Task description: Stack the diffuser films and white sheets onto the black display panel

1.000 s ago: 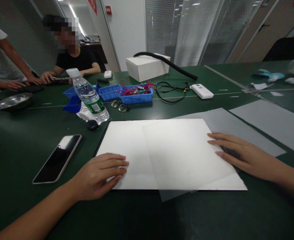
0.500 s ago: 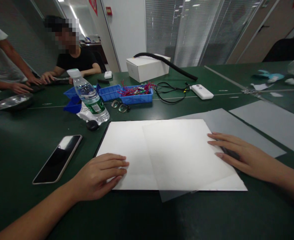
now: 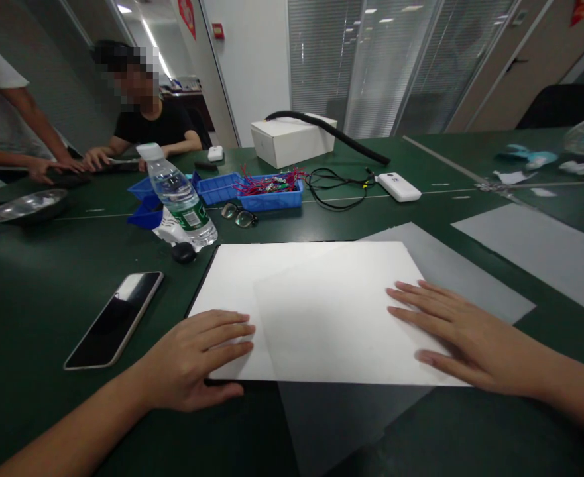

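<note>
A bright white panel (image 3: 227, 271) with a thin dark edge, like a light pad, lies flat before me. Across it, at an angle, rests a translucent sheet (image 3: 341, 424), overhanging the front edge and the back right. My left hand (image 3: 199, 358) lies open at the panel's front left corner, fingers on the white surface and thumb just off its front edge. On the right side, my right hand (image 3: 451, 331) is open with fingers spread flat over the sheet and panel.
A phone (image 3: 115, 321), a water bottle (image 3: 179, 195) and glasses (image 3: 238, 215) lie left and beyond. Farther back are blue trays (image 3: 272, 199), a cable (image 3: 339, 199), a white power bank (image 3: 398, 187) and a white box (image 3: 292, 146). Another translucent sheet (image 3: 545, 245) lies right. Two people are at far left.
The translucent sheet has slid left and toward me, hanging farther over the front edge. My right hand has moved left with it, its fingers spreading. My left thumb has moved away from its fingers.
</note>
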The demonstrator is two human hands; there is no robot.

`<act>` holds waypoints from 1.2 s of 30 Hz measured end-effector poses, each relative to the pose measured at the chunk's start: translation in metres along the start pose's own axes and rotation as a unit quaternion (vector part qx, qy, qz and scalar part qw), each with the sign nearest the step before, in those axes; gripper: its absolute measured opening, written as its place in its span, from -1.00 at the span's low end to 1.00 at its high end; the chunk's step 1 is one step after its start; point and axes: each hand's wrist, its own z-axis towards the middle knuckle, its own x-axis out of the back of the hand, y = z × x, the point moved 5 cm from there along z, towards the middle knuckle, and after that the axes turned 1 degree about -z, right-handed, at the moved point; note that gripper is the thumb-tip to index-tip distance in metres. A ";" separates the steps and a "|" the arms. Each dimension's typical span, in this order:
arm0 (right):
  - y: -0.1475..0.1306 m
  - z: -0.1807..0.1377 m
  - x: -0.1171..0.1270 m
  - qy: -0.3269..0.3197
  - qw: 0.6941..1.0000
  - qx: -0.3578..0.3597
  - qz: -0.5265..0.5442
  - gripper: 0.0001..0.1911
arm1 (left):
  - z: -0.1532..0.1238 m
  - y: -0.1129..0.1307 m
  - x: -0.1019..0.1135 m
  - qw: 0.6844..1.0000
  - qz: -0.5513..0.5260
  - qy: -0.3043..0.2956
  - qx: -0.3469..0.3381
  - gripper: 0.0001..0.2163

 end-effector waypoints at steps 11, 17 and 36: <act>-0.035 0.008 -0.003 -0.001 0.996 0.031 -0.088 0.06 | -0.004 -0.013 -0.008 0.995 -0.006 -0.072 0.074 -0.24; -0.035 0.008 -0.002 0.014 0.990 0.053 -0.127 -0.01 | -0.004 -0.014 -0.009 0.993 -0.009 -0.082 0.079 -0.21; -0.022 0.001 -0.003 0.024 0.991 0.022 -0.132 -0.22 | -0.004 -0.006 -0.006 0.995 -0.015 -0.068 0.076 -0.34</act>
